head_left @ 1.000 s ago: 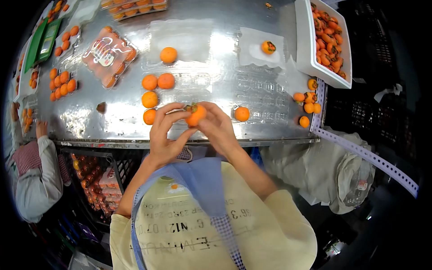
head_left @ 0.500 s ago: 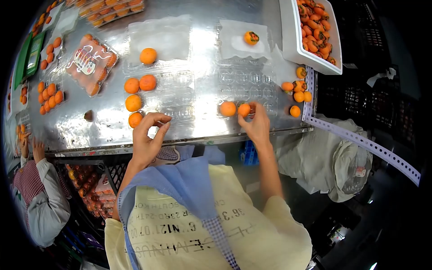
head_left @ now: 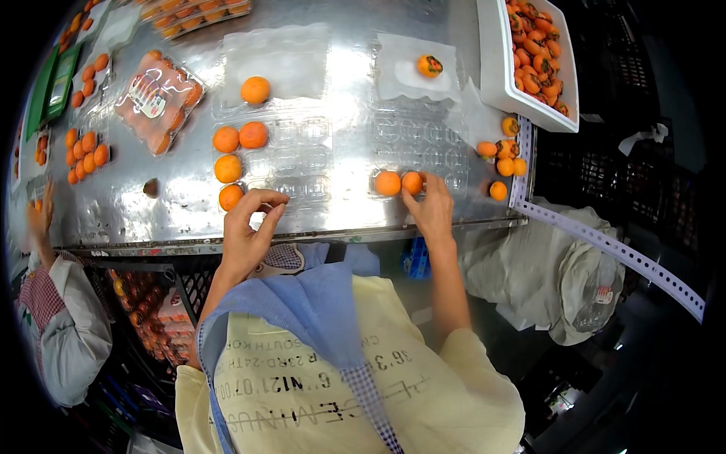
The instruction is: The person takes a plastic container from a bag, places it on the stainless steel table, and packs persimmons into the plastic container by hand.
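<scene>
My right hand (head_left: 432,208) pinches a small orange persimmon (head_left: 412,182) in the near row of a clear plastic tray (head_left: 417,138) with moulded cells. Left of it in that row sits another persimmon (head_left: 388,183). My left hand (head_left: 253,227) is loosely curled with nothing in it, a small gap between thumb and forefinger. It hovers at the near edge of a second clear tray (head_left: 295,163), beside a persimmon (head_left: 231,197) that its fingers partly overlap. More persimmons (head_left: 228,169) fill this tray's left side. One persimmon (head_left: 429,66) with its calyx up lies on the right tray's lined lid.
A white foam box (head_left: 499,68) full of persimmons stands at the back right. Several loose persimmons (head_left: 505,149) lie near the table's right edge. A closed labelled pack (head_left: 159,102) rests at left. Another person's hand (head_left: 41,216) is at the far left.
My right hand stays on the persimmon in the near row, and my left hand holds its curled pose. The view has shifted slightly. The other person's hand at far left has moved.
</scene>
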The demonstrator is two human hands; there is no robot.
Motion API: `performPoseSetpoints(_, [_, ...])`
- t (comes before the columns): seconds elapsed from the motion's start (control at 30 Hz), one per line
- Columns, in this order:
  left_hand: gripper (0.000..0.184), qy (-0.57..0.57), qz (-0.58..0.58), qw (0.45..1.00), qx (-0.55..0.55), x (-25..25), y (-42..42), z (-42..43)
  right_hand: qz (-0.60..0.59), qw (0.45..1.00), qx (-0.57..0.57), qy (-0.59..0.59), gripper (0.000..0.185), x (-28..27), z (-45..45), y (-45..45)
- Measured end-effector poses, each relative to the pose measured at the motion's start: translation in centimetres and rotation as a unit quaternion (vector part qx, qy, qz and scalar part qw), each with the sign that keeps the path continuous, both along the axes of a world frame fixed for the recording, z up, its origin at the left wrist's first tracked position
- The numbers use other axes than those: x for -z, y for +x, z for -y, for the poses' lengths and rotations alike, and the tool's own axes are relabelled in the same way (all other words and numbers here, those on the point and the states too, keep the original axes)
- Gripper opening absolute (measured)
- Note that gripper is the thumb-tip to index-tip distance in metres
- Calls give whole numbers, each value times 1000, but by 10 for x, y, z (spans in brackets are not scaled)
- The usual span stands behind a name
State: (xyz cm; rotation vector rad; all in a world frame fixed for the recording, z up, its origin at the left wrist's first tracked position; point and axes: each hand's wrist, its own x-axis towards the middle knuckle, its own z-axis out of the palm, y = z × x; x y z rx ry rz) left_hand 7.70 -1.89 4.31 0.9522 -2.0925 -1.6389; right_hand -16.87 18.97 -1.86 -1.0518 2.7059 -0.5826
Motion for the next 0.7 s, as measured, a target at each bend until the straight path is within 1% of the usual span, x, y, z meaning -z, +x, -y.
performPoseSetpoints(0.23, [10, 2, -5, 1000, -10, 2, 4, 5, 2, 1000, -2, 0, 37, -4, -2, -2])
performPoseSetpoints(0.33, [12, -14, -2, 999, -32, 6, 15, 13, -29, 1000, 8, 5, 35, -23, 11, 5])
performPoseSetpoints(0.43, [12, 7, 0, 994, -110, 22, 31, 22, -3, 997, -3, -76, 34, -37, 47, 21])
performPoseSetpoints(0.47, [13, 17, 5, 991, -136, 31, 37, 25, 38, 994, -15, -97, 32, -43, 65, 29])
performPoseSetpoints(0.57, [13, 17, 15, 981, -192, 44, 49, 36, 58, 976, -141, -153, 34, -35, 120, 53])
performPoseSetpoints(0.63, [14, 25, 13, 976, -218, 49, 54, 40, 37, 959, -233, -155, 40, -28, 159, 66])
performPoseSetpoints(0.7, [14, 28, 6, 973, -230, 53, 60, 43, 12, 949, -277, -153, 44, -20, 194, 79])
